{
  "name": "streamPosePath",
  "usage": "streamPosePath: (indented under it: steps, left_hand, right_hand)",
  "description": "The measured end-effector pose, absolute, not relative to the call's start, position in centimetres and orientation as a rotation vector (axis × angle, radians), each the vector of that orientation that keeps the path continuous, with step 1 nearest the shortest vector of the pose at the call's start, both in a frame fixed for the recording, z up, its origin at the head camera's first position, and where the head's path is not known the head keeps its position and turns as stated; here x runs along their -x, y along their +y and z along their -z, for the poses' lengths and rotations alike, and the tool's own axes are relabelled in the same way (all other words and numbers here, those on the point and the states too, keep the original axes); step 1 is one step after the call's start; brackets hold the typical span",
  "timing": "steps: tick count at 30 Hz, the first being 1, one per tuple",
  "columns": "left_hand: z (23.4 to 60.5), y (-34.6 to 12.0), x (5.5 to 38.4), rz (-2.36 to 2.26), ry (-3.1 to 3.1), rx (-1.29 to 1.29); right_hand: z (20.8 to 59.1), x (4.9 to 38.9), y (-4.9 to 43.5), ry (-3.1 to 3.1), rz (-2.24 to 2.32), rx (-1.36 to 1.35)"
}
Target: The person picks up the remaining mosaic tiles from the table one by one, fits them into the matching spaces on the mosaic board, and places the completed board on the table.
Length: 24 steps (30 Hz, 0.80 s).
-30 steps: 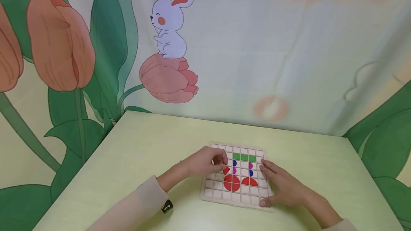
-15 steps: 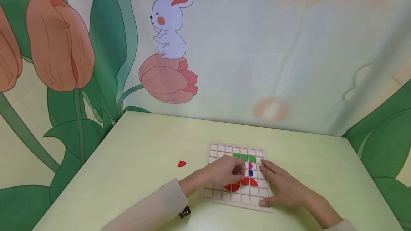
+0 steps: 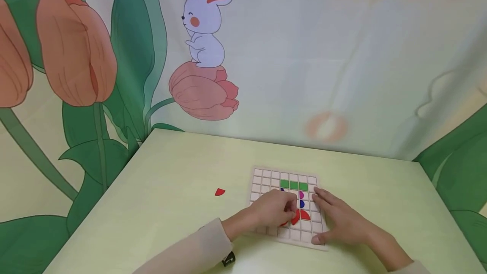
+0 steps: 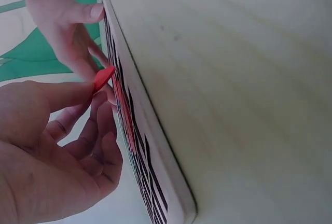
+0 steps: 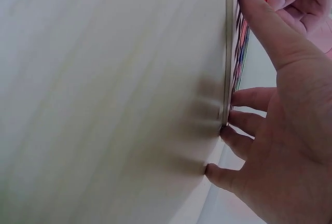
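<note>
My left hand (image 3: 272, 208) hovers over the wooden grid board (image 3: 306, 236), pinching a red quarter-circle tile (image 4: 104, 79) between thumb and fingertips. In the left wrist view the tile is tilted, with its tip close to the board's surface. Red pieces (image 3: 305, 215) lie in cells beside and under this hand, which hides part of them. My right hand (image 3: 338, 219) rests along the board's right edge, its fingers spread at the side and its thumb on the near corner.
Three green squares (image 3: 294, 185) fill cells near the board's far side. Below them sit a magenta half circle (image 3: 301, 195) and a blue half circle (image 3: 302, 204). Another red quarter-circle tile (image 3: 220, 192) lies on the table left of the board. A printed curtain (image 3: 281, 75) hangs behind.
My left hand has carried the red tile rightward from the board's left part to its lower middle. The loose red tile on the table has come into view. My right hand keeps its place.
</note>
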<state>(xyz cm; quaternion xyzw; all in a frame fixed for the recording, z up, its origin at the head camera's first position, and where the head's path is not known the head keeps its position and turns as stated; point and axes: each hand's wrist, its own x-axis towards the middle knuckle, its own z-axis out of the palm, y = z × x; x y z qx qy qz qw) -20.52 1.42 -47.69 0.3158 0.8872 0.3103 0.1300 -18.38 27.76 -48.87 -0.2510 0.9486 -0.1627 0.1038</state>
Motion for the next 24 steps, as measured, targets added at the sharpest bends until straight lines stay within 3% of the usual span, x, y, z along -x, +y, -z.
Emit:
streamPosePath:
  steps: [24]
  left_hand:
    - [47.2, 2.5, 19.2, -0.744, 2.696, -0.789]
  right_hand:
    - [48.8, 18.0, 27.7, 2.804, 0.499, 0.742]
